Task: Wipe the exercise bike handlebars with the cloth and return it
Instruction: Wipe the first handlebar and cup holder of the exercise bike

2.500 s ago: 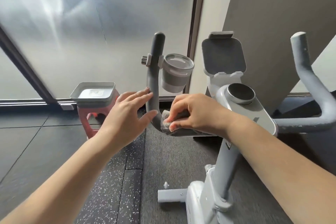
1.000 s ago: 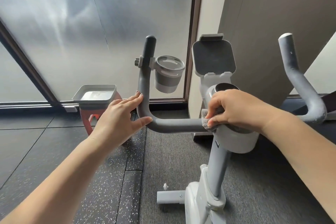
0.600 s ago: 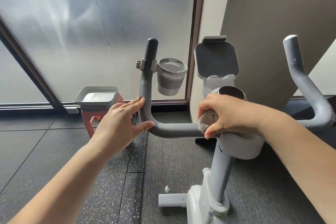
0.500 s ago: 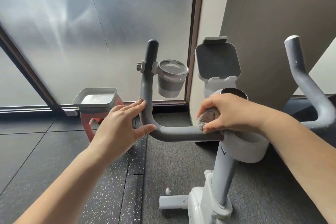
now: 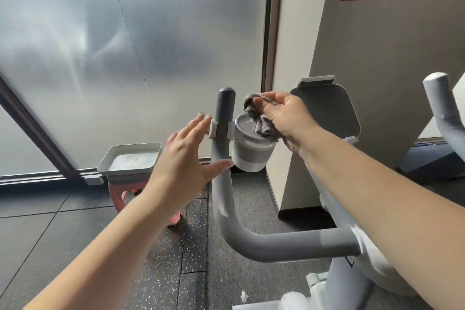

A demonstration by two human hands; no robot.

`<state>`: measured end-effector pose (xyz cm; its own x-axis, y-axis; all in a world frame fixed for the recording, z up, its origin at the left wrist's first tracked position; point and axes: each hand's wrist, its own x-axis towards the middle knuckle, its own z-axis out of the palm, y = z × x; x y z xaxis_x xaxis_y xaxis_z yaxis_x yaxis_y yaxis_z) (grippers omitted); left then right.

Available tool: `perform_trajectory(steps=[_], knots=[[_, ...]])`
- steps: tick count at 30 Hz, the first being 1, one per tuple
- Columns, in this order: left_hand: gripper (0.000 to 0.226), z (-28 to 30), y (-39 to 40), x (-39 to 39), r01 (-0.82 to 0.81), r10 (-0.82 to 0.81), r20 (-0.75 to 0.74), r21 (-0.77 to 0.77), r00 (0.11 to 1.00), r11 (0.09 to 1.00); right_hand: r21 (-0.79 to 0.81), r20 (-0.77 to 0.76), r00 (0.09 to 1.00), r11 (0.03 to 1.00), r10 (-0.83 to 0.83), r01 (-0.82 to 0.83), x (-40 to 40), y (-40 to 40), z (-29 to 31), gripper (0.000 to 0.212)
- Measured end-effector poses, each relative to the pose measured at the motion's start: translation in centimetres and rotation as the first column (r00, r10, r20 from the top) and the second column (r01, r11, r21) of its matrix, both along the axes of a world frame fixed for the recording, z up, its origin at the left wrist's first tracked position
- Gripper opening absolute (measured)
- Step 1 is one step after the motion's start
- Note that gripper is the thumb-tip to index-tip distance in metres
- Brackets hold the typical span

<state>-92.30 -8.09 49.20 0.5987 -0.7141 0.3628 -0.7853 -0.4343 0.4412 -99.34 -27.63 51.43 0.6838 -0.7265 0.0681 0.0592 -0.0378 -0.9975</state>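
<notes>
The grey cloth (image 5: 260, 122) is bunched in the right hand (image 5: 284, 116), above the cup holder (image 5: 251, 151) beside the left handlebar (image 5: 222, 158). The left hand (image 5: 182, 158), fingers spread, holds nothing. At 9 o'clock, a tray (image 5: 129, 160) stands on speckled rubber flooring (image 5: 161, 272) before frosted glass (image 5: 125, 45). Earlier the cloth was low, near the console; it has risen.

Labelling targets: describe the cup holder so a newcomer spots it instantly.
Find the bike's left handlebar, the grey tube rising in front of the frosted window. The cup holder is clamped to its right side near the top: a round cup with a dark grey upper part and white base, with the cloth held over it.
</notes>
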Motion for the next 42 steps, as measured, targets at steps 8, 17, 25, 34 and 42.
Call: perform_trajectory(steps=[8, 17, 25, 34, 42], knots=[[0.109, -0.4, -2.2, 1.9, 0.095, -0.101, 0.038, 0.120, 0.994, 0.988, -0.149, -0.093, 0.982, 0.972, 0.167, -0.180, 3.5, -0.8, -0.8, 0.010], [0.108, -1.1, -2.3, 2.6, 0.130, -0.137, 0.090, 0.082, 0.986, 0.988, -0.006, 0.073, 0.988, 0.990, 0.140, -0.139, 4.2, -1.6, -0.5, 0.016], [0.104, -1.2, -2.2, 2.7, 0.111, -0.120, 0.112, 0.085, 0.986, 0.990, -0.181, 0.081, 0.960, 0.951, 0.269, -0.251, 6.4, -2.8, 2.6, 0.016], [0.103, -1.4, -2.1, 3.0, 0.103, -0.111, 0.114, 0.072, 0.987, 0.992, -0.642, -0.583, 0.764, 0.420, 0.277, -0.642, 7.8, -0.3, 8.4, 0.014], [0.104, -1.6, -2.1, 3.0, 0.119, -0.124, 0.098, 0.054, 0.987, 0.991, -0.532, -0.237, 0.941, 0.778, 0.244, -0.335, 5.8, -1.9, 4.6, 0.010]])
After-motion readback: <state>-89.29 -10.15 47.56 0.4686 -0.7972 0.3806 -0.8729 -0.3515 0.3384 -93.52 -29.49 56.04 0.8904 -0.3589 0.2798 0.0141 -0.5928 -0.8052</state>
